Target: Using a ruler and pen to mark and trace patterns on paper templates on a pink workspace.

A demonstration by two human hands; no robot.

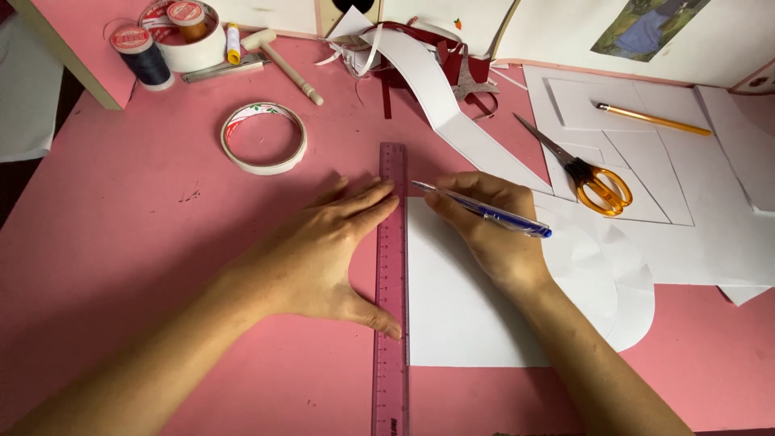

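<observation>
Left hand [311, 254], fingers spread, presses the ruler [392, 266]; right hand [484, 230] fingers pinch a pen [484, 211], tip hidden beside white paper [460, 315].

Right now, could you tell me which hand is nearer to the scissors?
Right. The right hand holds a pen just left of the scissors; the left hand presses the ruler, farther away.
</observation>
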